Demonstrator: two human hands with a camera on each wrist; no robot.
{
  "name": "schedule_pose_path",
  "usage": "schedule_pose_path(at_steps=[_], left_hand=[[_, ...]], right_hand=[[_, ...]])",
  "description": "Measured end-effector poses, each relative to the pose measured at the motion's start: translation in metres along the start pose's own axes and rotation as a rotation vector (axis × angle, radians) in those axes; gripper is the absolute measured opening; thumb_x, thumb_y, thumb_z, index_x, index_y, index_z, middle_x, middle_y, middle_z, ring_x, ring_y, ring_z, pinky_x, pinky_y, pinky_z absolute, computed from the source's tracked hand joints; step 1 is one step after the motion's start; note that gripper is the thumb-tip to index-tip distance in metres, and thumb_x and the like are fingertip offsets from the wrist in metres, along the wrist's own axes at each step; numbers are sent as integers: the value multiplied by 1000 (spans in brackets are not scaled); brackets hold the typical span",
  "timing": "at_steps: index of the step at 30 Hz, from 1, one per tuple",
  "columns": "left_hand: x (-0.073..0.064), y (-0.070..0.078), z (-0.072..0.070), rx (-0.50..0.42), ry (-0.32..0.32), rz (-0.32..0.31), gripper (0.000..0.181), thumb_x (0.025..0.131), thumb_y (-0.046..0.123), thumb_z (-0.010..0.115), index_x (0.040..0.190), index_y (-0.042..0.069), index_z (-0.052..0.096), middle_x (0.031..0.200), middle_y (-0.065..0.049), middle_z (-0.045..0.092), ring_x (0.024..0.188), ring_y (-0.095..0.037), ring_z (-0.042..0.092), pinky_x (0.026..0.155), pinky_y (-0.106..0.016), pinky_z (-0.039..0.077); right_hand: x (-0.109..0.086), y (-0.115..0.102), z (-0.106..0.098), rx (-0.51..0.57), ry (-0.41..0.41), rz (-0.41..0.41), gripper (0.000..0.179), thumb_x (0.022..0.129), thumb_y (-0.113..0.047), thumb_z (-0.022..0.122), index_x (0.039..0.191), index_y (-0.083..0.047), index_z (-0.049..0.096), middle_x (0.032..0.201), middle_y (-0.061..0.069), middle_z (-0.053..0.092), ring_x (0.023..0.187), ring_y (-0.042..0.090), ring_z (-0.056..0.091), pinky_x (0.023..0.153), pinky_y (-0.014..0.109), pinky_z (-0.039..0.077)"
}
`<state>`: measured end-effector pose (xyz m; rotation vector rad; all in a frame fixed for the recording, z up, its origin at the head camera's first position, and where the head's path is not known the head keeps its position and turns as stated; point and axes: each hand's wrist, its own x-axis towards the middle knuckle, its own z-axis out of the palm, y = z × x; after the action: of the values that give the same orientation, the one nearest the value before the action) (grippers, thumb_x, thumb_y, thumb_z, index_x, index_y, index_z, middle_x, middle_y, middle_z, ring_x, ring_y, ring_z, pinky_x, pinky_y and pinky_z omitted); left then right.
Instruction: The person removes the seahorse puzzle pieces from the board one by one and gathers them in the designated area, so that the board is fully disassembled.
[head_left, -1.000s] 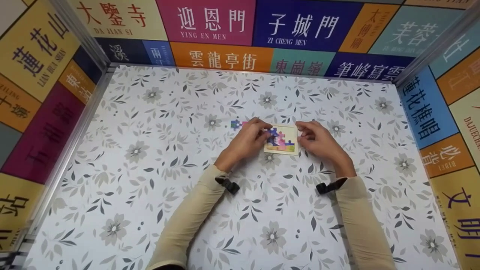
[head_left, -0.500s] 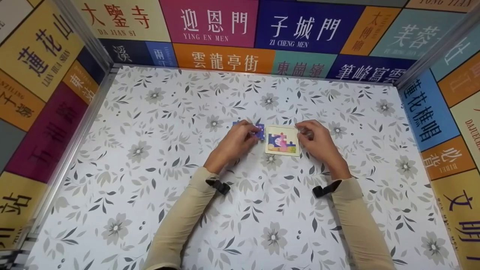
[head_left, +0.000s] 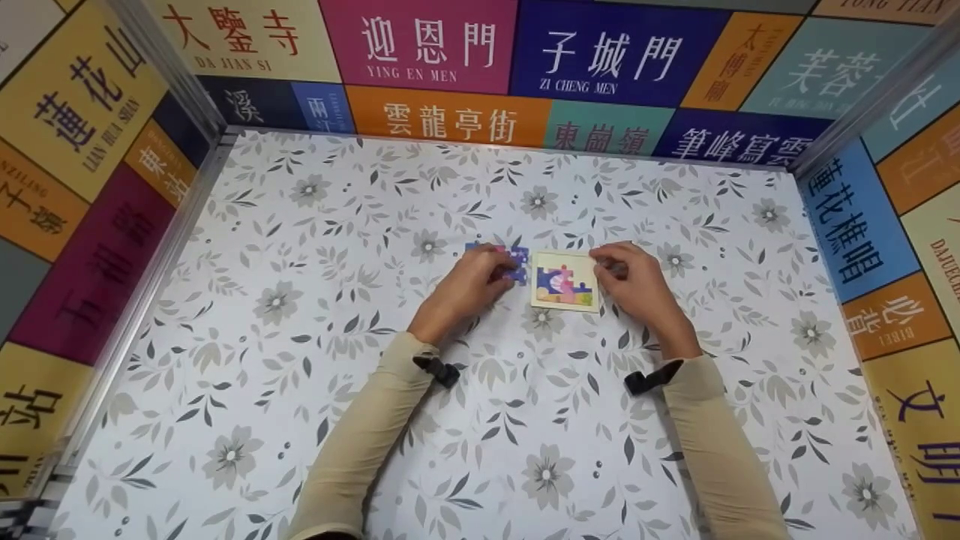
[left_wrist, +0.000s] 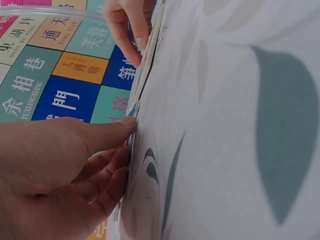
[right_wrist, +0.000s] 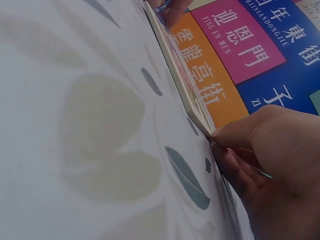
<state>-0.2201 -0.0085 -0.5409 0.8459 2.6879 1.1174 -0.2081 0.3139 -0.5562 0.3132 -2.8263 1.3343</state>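
A small square puzzle tray (head_left: 549, 262) with a pale frame lies flat on the table. Along its bottom and left sit blue, pink and yellow-green puzzle pieces (head_left: 559, 285); its upper right shows bare pale board. My right hand (head_left: 637, 277) pinches the tray's right edge between thumb and fingers, as the right wrist view also shows. Just left of the tray, my left hand (head_left: 469, 281) has thumb and fingertips on a purple-blue puzzle piece (head_left: 519, 259), low against the tabletop. Other loose pieces (head_left: 471, 246) show behind this hand, partly hidden by it.
The table (head_left: 300, 420) wears a white cover printed with grey flowers and leaves. Upright panels (head_left: 442, 45) with large Chinese lettering enclose its back and both sides. A dark wrist mount (head_left: 436, 370) sits at each sleeve cuff.
My left hand has drawn leftward off the tray with a purple-blue piece, leaving more bare board at its upper left. Over the last half second both hands have barely moved.
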Motion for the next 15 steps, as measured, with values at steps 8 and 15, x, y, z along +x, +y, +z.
schedule_pose_path(at_steps=[8, 15], left_hand=[[0, 1, 3, 13, 2, -11, 26, 100, 8, 75, 126, 0, 77, 123, -16, 72, 108, -27, 73, 98, -38, 60], [-1, 2, 3, 14, 6, -35, 26, 101, 8, 74, 126, 3, 77, 123, -13, 72, 107, -24, 72, 96, -37, 60]], right_hand=[[0, 1, 2, 33, 8, -7, 31, 105, -10, 69, 136, -7, 74, 135, 14, 68, 109, 26, 67, 85, 11, 49], [0, 0, 3, 28, 2, -16, 32, 106, -11, 68, 137, -8, 73, 143, 11, 66, 118, 26, 68, 90, 13, 50]])
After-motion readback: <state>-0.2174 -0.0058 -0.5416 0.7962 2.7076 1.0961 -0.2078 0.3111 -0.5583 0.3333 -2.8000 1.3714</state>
